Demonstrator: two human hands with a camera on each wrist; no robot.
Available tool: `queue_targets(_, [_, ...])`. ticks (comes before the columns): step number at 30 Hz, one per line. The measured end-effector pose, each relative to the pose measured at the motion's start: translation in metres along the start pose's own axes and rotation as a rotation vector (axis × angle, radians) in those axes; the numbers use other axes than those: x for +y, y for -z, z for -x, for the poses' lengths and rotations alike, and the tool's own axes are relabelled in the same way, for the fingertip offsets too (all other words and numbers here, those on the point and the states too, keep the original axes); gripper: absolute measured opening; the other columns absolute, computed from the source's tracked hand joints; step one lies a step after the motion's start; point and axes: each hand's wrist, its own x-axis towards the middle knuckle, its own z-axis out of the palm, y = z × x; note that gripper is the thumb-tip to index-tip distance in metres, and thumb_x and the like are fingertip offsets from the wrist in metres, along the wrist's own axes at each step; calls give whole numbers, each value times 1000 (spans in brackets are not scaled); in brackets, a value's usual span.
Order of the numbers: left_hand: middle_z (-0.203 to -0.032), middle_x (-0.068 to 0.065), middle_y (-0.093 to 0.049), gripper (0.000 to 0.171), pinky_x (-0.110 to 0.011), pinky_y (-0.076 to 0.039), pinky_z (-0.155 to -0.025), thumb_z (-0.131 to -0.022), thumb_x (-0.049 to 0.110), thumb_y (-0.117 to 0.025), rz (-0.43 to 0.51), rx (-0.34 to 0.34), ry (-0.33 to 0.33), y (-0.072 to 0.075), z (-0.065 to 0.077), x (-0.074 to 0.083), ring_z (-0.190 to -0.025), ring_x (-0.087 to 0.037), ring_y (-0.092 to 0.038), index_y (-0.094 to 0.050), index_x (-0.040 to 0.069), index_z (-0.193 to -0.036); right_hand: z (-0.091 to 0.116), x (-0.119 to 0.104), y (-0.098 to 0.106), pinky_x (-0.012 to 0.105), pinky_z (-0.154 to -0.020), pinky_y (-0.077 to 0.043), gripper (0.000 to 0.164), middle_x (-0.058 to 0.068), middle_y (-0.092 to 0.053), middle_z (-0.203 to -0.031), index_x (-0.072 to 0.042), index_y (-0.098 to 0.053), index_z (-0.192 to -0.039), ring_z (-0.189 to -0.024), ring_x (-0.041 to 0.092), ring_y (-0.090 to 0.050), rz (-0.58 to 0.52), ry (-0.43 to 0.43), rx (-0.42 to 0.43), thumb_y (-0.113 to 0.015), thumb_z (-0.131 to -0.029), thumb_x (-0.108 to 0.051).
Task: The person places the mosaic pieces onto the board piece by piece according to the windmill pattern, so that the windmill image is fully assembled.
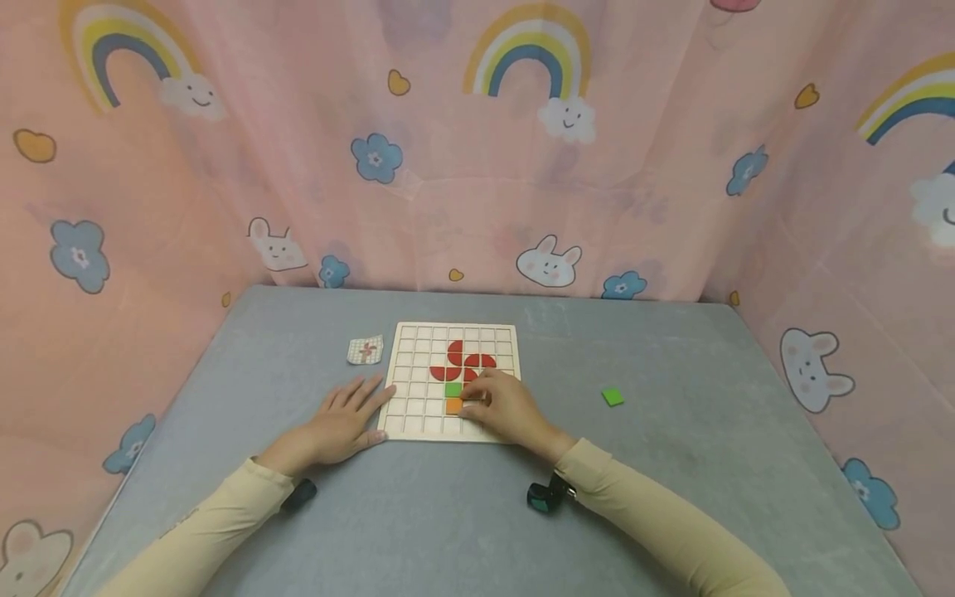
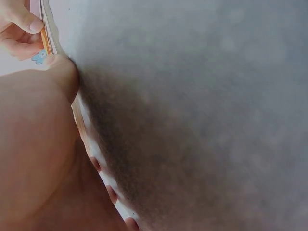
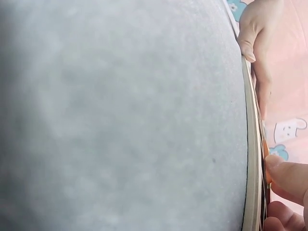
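A pale wooden grid board [image 1: 406, 406] lies on the table. Red curved pieces [image 1: 455, 352] form a pinwheel in its cells, with a green square tile [image 1: 453, 389] below them. My right hand [image 1: 507, 406] is over the board's lower right part, thumb and fingertips pinching an orange square tile [image 1: 453, 406] just below the green one. In the left wrist view the orange tile [image 2: 45, 39] stands edge-on at the right thumb. My left hand [image 1: 336, 427] rests spread on the table, thumb and index fingertip touching the board's left edge.
A small card [image 1: 365, 350] printed with a red pinwheel on a grid lies left of the board. Another green tile [image 1: 613, 396] lies on the grey table [image 1: 671, 497] to the right. A patterned pink curtain [image 1: 448, 207] stands behind and at both sides.
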Motion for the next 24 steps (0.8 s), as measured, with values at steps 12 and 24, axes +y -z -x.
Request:
queue_targets(12, [-175, -25, -12, 74, -76, -13, -120, -109, 37, -58, -30, 10, 5, -8, -2, -8, -158, -54, -10, -25, 7, -168, 0, -1, -1, 26, -68, -43, 16, -3, -69, -90, -12, -84, -97, -75, 10, -53, 1, 3, -12, -91, -85, -19])
queue_targets(24, [-174, -28, -12, 73, -76, -11, -121, -109, 34, -59, -18, 1, 8, 1, 0, 0, -158, -56, -10, -26, 4, -167, -3, -1, -1, 26, -69, -44, 17, -2, -70, -90, -12, -84, -97, -75, 11, -54, 8, 2, -10, -92, -85, -19])
